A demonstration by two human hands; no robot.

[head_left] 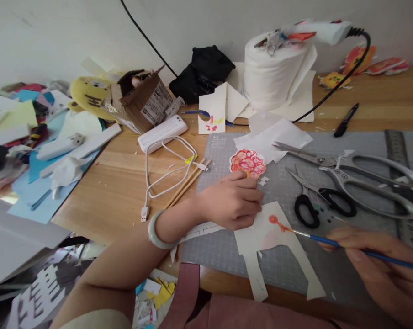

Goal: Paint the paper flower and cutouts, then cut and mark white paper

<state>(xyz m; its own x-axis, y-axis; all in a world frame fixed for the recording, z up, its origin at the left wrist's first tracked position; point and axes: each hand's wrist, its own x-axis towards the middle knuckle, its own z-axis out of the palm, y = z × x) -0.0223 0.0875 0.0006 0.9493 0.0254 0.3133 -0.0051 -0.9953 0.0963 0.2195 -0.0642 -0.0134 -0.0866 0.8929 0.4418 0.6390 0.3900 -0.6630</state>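
My right hand [378, 256] grips a paintbrush [330, 241] with a blue handle. The orange brush tip touches a cut piece of white paper [261, 233], beside fresh orange marks and a pale pink patch. My left hand [232, 201], with a pale bangle on its wrist, is closed at the upper left of that paper. Whatever its curled fingers hold, if anything, is hidden. Just beyond them lies a red and orange painted paper flower [247, 162], partly covered by the knuckles. The paper pieces lie on a grey cutting mat [216, 160].
Black-handled scissors [318, 196], large metal scissors [350, 171] and a ruler [396, 148] lie on the right. A white cable [148, 169], chopsticks [187, 183] and a power bank [162, 132] are left. Behind stand a tissue roll [273, 73] and cardboard box [143, 103].
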